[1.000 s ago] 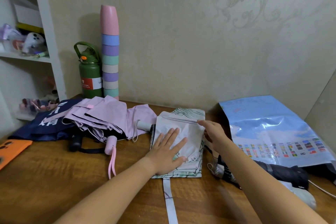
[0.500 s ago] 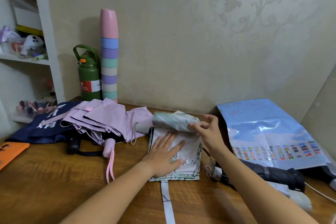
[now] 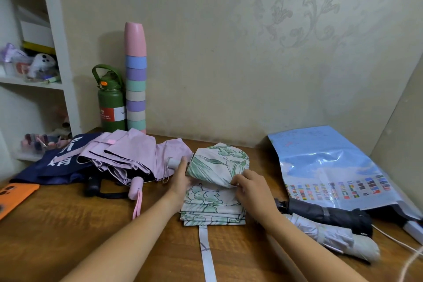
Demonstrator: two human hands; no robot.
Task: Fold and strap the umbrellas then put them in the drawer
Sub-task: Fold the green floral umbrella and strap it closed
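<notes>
Under rolled floral umbrella (image 3: 217,165), left hand (image 3: 180,181) fingertips hidden — strap (image 3: 207,256) cut off

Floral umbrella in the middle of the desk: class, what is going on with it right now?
A person is rolling up the white umbrella with green floral print on the wooden desk. The right hand pinches the canopy's rolled edge, while the left hand steadies its left end. Its white strap lies loose, unfastened. A pink umbrella lies unfolded to the left; two strapped umbrellas, black and grey, lie at right.
</notes>
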